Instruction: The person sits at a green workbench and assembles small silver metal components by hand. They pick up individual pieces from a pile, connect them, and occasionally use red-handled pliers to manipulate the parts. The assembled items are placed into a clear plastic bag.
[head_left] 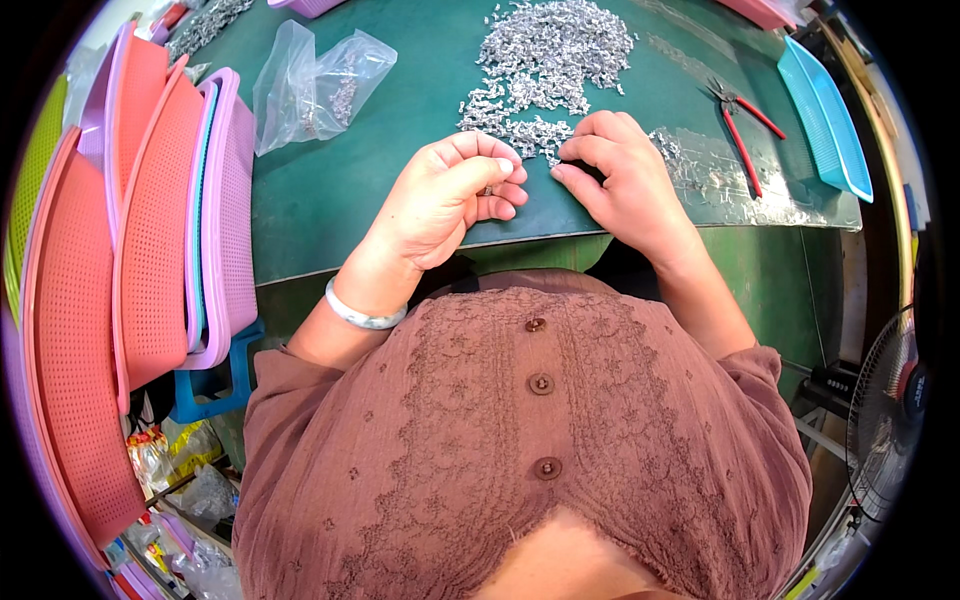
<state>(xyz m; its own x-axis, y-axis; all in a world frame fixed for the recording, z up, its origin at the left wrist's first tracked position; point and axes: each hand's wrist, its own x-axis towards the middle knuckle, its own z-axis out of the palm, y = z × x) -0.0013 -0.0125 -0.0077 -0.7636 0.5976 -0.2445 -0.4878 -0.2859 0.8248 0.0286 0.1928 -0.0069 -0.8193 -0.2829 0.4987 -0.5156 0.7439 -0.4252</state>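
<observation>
A heap of small silver metal pieces spreads over the green tabletop, its thin near end reaching my fingers. Just left of that end is my left hand, closed with the thumb pressed to the curled fingers. A tiny dark bit shows within its grip, too small to name. My right hand rests at the heap's near right edge, thumb and forefinger drawn together beside the loose pieces. Whether a piece sits between those fingertips cannot be made out. A pale bangle circles my left wrist.
Red-handled pliers lie to the right, near a blue plastic basket. Back left is a clear plastic bag with small pieces inside. Stacked pink and purple baskets line the left side. A fan stands at the lower right.
</observation>
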